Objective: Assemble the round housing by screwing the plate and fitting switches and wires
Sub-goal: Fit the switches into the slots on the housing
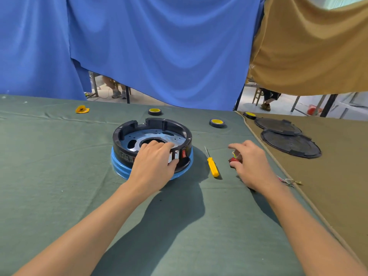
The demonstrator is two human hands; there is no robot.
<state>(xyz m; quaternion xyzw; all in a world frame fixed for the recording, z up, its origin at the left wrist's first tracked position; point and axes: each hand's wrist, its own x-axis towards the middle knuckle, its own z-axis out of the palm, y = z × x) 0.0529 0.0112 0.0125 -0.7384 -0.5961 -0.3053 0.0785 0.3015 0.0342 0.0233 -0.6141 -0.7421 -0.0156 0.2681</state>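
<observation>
A round black housing point(127, 129) stands on a blue base point(117, 166) on the green cloth, with a silver perforated plate point(139, 136) inside it. A red switch point(183, 153) sits in its front wall. My left hand point(154, 162) grips the housing's near rim, fingers inside and thumb on the outer wall. To the right, my right hand point(252, 164) holds a small red and brown switch part point(236, 157) with thin wires just above the cloth. A yellow-handled screwdriver point(212, 166) lies between the two hands.
Two rolls of black tape with yellow cores point(154, 111) point(217, 122) lie behind the housing, a third point(249, 115) on the tan cloth. Two black round covers point(290, 143) lie at the right. Loose wires point(288, 181) lie by my right wrist. Blue and tan curtains hang behind.
</observation>
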